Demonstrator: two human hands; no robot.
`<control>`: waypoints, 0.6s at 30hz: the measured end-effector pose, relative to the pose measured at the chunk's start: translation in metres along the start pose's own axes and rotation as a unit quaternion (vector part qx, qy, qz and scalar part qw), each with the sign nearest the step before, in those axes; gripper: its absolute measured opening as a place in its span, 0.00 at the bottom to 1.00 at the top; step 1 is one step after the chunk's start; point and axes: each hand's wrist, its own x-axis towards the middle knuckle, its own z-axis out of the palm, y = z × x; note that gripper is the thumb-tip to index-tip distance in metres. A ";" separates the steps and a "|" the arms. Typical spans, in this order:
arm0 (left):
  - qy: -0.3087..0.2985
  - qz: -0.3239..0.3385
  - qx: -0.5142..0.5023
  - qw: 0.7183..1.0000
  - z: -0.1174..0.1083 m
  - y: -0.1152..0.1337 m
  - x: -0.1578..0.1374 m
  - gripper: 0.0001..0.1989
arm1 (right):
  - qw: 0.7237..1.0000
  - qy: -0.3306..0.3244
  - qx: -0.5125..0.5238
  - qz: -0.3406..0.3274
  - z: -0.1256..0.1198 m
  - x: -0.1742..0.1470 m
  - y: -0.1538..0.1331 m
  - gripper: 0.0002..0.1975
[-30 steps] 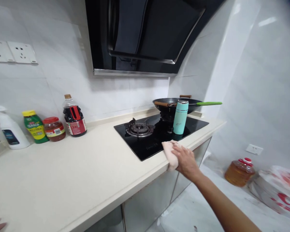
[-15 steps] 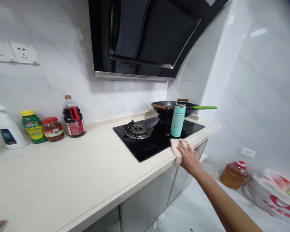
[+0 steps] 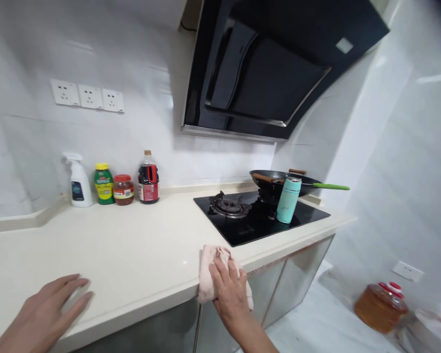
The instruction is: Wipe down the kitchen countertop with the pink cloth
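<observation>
My right hand (image 3: 231,289) presses a pale pink cloth (image 3: 207,277) over the front edge of the cream countertop (image 3: 139,245), with part of the cloth hanging down the side. Its fingers are curled onto the cloth. At the lower left, my left hand (image 3: 53,311) rests on the counter near its front edge, fingers stretched out and holding nothing. Just beyond the cloth lies the black glass gas stove (image 3: 238,235). A mint-green thermos flask (image 3: 288,201) stands on the stove's front part.
A wok (image 3: 275,177) with a green-handled utensil (image 3: 330,186) sits on the far burner. Along the wall stand a spray bottle (image 3: 80,184), a green bottle (image 3: 104,186), a red-lidded jar (image 3: 123,191) and a dark sauce bottle (image 3: 149,184). The range hood (image 3: 272,73) overhangs the stove.
My right hand has moved left along the counter edge with the cloth, from beside the thermos to before the stove's near corner. My left hand has come further into view. The view has shifted left.
</observation>
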 end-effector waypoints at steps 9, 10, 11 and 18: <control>-0.015 -0.029 0.004 0.999 -0.018 0.028 -0.008 0.25 | 0.873 -0.065 0.481 0.042 -0.045 0.041 -0.038 0.30; -0.015 -0.029 0.002 0.999 -0.020 0.031 -0.008 0.24 | 0.839 -0.059 0.533 0.096 -0.046 0.052 -0.030 0.28; -0.015 -0.028 -0.001 1.000 -0.022 0.033 -0.009 0.24 | 0.807 -0.061 0.569 0.143 -0.046 0.063 -0.019 0.26; -0.017 -0.029 -0.024 0.999 -0.031 0.043 -0.014 0.20 | 0.854 -0.068 0.436 0.274 -0.010 0.100 0.086 0.39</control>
